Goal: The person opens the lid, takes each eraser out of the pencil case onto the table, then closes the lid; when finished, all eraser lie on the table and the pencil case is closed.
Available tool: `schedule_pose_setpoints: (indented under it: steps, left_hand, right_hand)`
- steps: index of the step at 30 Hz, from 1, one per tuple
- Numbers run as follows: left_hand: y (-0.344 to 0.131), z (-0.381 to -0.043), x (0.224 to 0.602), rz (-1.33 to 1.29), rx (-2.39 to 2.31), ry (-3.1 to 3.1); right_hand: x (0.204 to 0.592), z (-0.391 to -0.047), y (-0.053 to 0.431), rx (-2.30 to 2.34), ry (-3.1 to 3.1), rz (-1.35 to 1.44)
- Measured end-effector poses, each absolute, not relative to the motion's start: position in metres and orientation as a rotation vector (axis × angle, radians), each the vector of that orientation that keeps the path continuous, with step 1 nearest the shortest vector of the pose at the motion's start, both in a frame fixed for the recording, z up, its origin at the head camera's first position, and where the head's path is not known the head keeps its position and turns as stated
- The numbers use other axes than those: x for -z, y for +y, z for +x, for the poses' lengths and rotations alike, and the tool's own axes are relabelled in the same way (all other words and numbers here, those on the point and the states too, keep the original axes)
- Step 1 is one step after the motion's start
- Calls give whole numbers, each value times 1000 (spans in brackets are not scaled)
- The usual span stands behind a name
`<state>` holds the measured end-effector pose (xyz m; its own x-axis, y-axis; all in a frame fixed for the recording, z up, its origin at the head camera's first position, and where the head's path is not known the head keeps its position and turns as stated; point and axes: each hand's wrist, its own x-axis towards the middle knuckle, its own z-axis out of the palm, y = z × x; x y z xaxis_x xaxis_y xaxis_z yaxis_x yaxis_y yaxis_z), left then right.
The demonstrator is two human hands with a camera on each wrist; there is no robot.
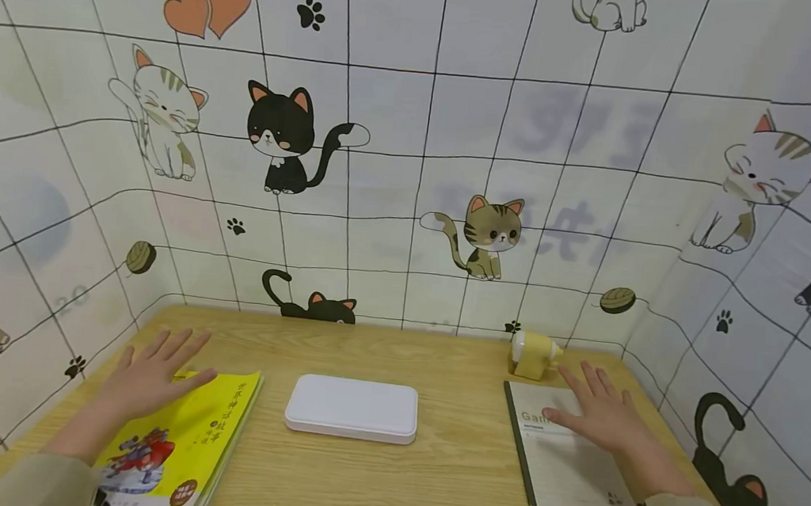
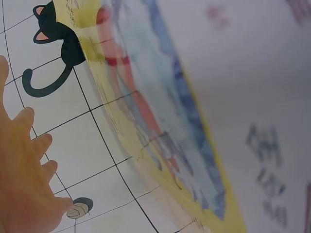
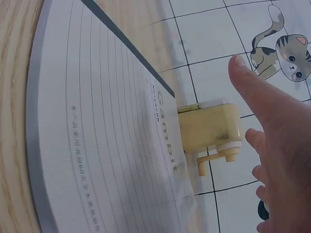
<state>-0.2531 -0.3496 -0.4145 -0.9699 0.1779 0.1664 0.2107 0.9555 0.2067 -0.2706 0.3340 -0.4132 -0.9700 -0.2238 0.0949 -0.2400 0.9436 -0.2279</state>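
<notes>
My left hand [image 1: 152,380], fingers spread, is over a yellow book [image 1: 180,426] with Chinese characters and a red and blue picture on its cover. In the left wrist view, its fingers [image 2: 29,145] show at the left edge beside the blurred book cover. On the other side, my right hand [image 1: 600,411] spreads its fingers over a grey notebook [image 1: 560,472] with a dark spine. Just beyond the notebook stands a yellow hand-crank pencil sharpener [image 3: 209,128], close to the right fingertips in the head view. Neither hand holds anything.
A white rounded case [image 1: 352,408] lies between the two hands on the wooden tabletop [image 1: 358,488]. A white covering [image 1: 400,141] with grid lines and cartoon cats rises behind the table and along both sides.
</notes>
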Motion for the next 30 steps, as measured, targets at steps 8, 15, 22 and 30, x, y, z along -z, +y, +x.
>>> schedule_pose_setpoints:
  steps: [8, 15, 22, 30]
  left_hand:
    - [-343, -254, 413, -366, 318, -2895]
    - [-307, -254, 401, -602, 291, -2761]
    - [-263, -252, 396, -888, 343, -2699]
    - [-232, -258, 398, -1034, 307, -2764]
  right_hand:
    - [409, -264, 323, -337, -2988, 418]
    - [404, -257, 297, -351, -2949, 546]
    - [402, -251, 249, -449, -2892, 776]
    - [426, -261, 196, -552, -2890, 1001]
